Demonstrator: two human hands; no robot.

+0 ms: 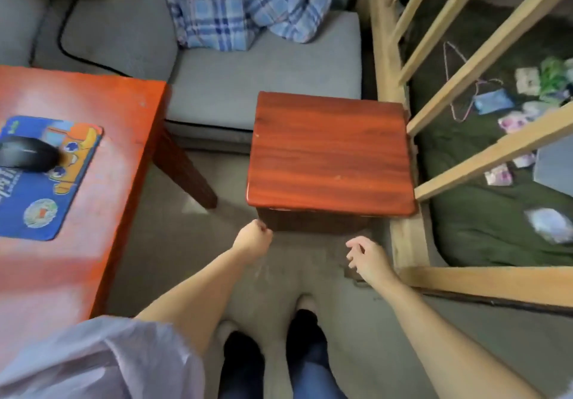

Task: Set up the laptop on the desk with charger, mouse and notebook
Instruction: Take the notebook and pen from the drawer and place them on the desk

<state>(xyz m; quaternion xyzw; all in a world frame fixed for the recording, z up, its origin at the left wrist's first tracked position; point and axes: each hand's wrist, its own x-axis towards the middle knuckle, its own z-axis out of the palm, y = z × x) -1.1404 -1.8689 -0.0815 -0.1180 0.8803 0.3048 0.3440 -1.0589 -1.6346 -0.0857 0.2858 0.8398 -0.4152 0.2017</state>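
The left hand (252, 239) was curled shut, its fingers (263, 227) touching the near left lower corner of a small square stool of glossy reddish-brown wood (330, 150); whether they pinched any part of it could not be told. The right hand (369, 257) hung just short of the stool's near side, apart from it, with its fingers (353, 245) spread loose and holding nothing. The stool stood on the grey carpeted floor (310, 274) just beyond both sets of fingers. Well off to the left of the left fingers stood the orange-red wooden desk (108, 150), and on it lay a blue rectangular mouse pad with cartoon prints (46, 212), its long axis running from the near edge of the desk toward the far one, tilted a little to the right. A black oval computer mouse (26, 154) rested on the pad's far end, its long axis lying crosswise to the pad, roughly left to right; which end was its front was too blurred to tell. Beyond the fingers, past the stool, a grey cushioned sofa (263, 82) carried a crumpled blue plaid cloth (242, 11), and a black cable (68, 51) curved over its seat. To the right of the right fingers, a pale wooden rail frame (465, 67) fenced a dark green bedding surface (480, 228) strewn with small bright packets (499, 175) and a thin wire hanger (455, 88). Below the hands, two dark-socked feet (273, 352) stood on the carpet, and a pale lilac sleeve (93, 361) covered the left upper arm.
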